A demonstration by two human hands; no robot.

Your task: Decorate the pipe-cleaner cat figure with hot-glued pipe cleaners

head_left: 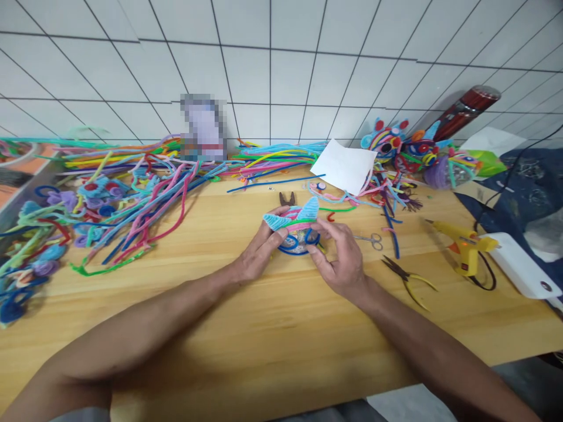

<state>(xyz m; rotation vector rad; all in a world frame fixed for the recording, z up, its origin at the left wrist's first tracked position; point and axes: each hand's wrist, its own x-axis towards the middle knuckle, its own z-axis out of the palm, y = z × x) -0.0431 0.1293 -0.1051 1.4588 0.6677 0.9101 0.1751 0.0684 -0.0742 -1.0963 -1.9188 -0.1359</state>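
Observation:
Between my two hands is a small pipe-cleaner animal head point(301, 233) with light blue pointed ears, a green and pink band and dark blue loops on a clear, shiny body. My left hand point(260, 249) grips its left side, thumb on the front below the ear. On the other side my right hand point(341, 252) holds it with the thumb low and the fingers by the band's end. A green pipe cleaner point(336, 209) lies just behind it. Dark-jawed pliers point(287, 199) rest on the table behind the head, their handles hidden.
Pipe cleaners point(162, 199) are heaped at left and along the tiled wall. To the right lie small scissors point(375, 240), yellow-handled pliers point(409, 281) and a yellow glue gun point(468, 249). A white paper point(345, 166) and several finished heads point(387, 140) stand at the back.

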